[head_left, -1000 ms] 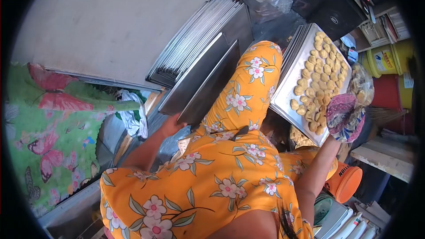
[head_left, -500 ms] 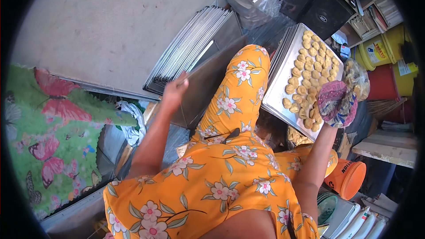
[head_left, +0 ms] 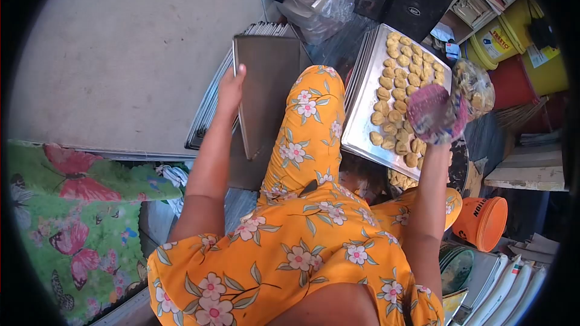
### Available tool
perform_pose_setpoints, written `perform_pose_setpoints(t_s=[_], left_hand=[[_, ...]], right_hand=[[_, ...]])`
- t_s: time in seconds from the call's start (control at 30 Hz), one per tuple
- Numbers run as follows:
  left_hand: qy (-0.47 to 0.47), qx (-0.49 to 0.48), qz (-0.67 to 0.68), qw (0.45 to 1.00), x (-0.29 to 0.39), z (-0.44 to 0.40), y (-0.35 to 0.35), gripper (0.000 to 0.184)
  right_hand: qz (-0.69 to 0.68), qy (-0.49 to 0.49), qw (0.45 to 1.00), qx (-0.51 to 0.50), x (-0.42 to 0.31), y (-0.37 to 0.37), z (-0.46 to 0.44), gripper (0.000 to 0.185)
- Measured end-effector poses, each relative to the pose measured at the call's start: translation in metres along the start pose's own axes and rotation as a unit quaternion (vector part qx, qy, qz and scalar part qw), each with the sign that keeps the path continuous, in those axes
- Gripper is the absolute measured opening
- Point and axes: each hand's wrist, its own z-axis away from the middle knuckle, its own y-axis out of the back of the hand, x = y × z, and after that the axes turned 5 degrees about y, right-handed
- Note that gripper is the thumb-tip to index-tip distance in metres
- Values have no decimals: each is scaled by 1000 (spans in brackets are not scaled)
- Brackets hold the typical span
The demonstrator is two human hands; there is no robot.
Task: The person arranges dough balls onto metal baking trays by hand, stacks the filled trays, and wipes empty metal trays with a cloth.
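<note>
My left hand (head_left: 229, 92) is closed round the long edge of a dark, flat baking tray (head_left: 269, 78). This tray is tilted upright in front of a stack of similar trays (head_left: 208, 105), beside my raised knee. A pink and purple patterned cloth mitt (head_left: 428, 111) covers my right hand (head_left: 444, 136), hiding its fingers. The mitt is over the right side of a silver baking tray (head_left: 365, 108), which holds rows of small round golden-brown baked pieces (head_left: 400, 81). More trays are stacked under that one.
A large grey board (head_left: 133, 54) stands at left, above a green butterfly-print cloth (head_left: 96, 205). Black speakers (head_left: 417, 9) and a plastic-wrapped bundle (head_left: 320, 9) are at the back. Yellow buckets (head_left: 495, 42) and an orange bucket (head_left: 483, 223) stand at right.
My left hand has lifted the dark tray higher, more upright against the stack. The mitted right hand stays over the filled tray's right side. The view has shifted slightly.
</note>
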Motion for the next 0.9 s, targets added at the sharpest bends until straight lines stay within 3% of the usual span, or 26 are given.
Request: perform_pose_setpoints(t_s=[0.03,0.07,0.1,0.13,0.17,0.2,0.23,0.27,0.3,0.37,0.43,0.47,0.5,0.53,0.57,0.63,0.7,0.73,0.77,0.8,0.9], left_hand=[[5,2,-22,1000,19,-5,7,42],[7,4,-44,999,39,-7,15,40],[-34,41,3,999,58,-2,22,40],[-75,75,52,993,77,4,29,41],[-95,53,100,989,95,9,42,41],[-115,30,148,982,114,17,51,42],[-137,23,201,970,137,33,50,41],[-157,17,253,955,150,47,50,40],[-187,-142,305,923,133,35,80,39],[-212,-145,443,859,119,44,99,41],[-240,-128,491,827,116,85,116,46],[-271,-264,447,810,111,97,138,50],[-241,11,471,848,129,127,115,53],[-276,-56,502,818,133,143,114,54],[-301,-120,530,784,132,154,117,55],[-287,-97,536,788,127,156,125,56],[-276,-60,520,806,124,147,134,54],[-268,-33,504,820,125,136,132,53],[-257,-5,488,834,125,125,129,51],[-254,59,473,842,129,119,121,52],[-260,59,472,840,125,127,115,53]], right_hand=[[-22,7,999,-31,9,-17,-9,55],[31,29,999,17,19,-25,-25,58],[-5,-10,998,-66,23,-21,-45,64],[-9,-10,989,-150,39,-68,-41,59],[-187,-51,964,-184,72,-86,-58,52],[-85,-10,978,-192,105,-132,-57,49],[111,64,970,-209,141,-188,-35,46],[275,142,920,-241,178,-238,-12,45],[366,226,853,-296,211,-279,12,46],[409,385,727,-396,247,-333,40,51],[399,453,680,-417,243,-359,22,47],[393,486,652,-429,242,-369,5,44],[409,467,695,-364,238,-373,-22,43],[423,440,736,-293,231,-372,-54,41],[440,257,828,-235,211,-365,-78,36],[406,335,843,-113,241,-297,-159,38],[457,168,870,-80,232,-303,-74,37],[456,236,840,-174,262,-289,-33,41],[517,367,703,-323,271,-281,15,48],[449,388,667,-452,267,-278,57,54],[380,377,604,-590,263,-256,31,49]])
